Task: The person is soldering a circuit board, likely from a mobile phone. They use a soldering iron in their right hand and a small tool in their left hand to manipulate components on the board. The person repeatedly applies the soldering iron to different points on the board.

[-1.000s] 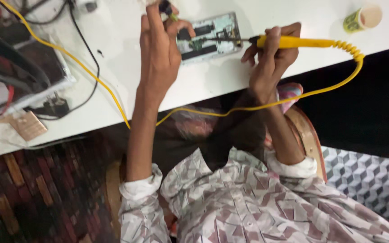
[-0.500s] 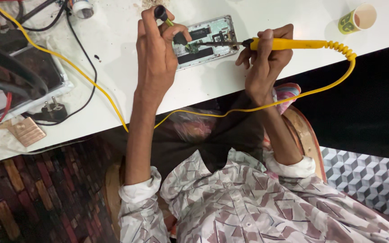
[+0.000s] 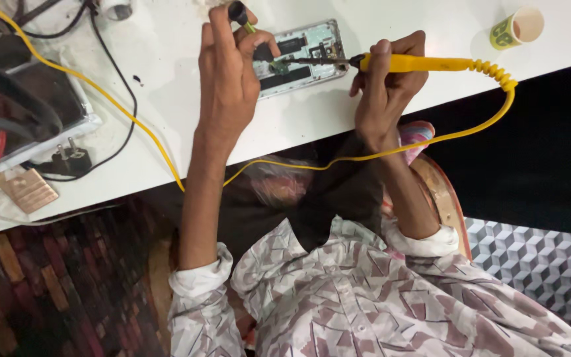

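On the white table (image 3: 166, 59), near its front edge, an opened phone (image 3: 302, 56) lies with its circuit boards showing. At its right end, the right hand (image 3: 384, 89) is wrapped around a yellow soldering iron (image 3: 424, 63), tip resting on the phone's innards, its coiled yellow cord (image 3: 490, 112) looping off the edge. The left hand (image 3: 229, 76) pinches a small black-capped tool (image 3: 239, 13) over the phone's left end. A paper cup (image 3: 517, 28) stands well apart, far right.

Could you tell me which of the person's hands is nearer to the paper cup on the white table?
Right. The right hand, gripping the yellow soldering iron, sits between the opened phone and the paper cup. The left hand is beyond the phone, farther away.
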